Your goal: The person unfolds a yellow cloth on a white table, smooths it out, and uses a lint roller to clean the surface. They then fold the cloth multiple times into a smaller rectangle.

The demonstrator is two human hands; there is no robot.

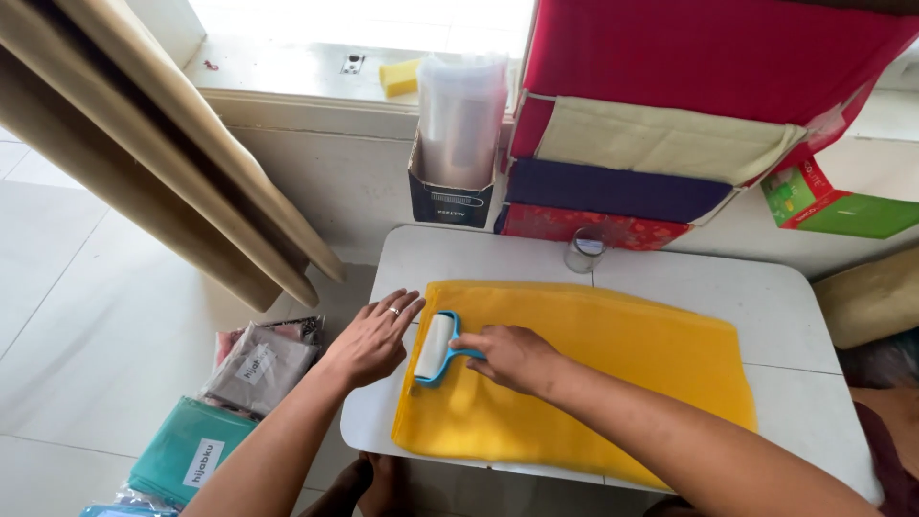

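A yellow cloth (613,364) lies spread flat on a small white table (766,297). My right hand (512,356) grips the blue handle of a lint roller (436,348), whose white roll rests on the left end of the cloth. My left hand (373,335) lies flat with fingers spread on the table's left edge, pressing the cloth's edge beside the roller. A ring shows on one finger.
A small glass jar (585,250) stands at the table's back edge. Behind it lean stacked folded fabrics (661,144) in red, beige and purple, and a box of clear plastic bags (458,134). Packaged cloths (258,369) lie on the floor at the left. Beige curtain (163,163) hangs at upper left.
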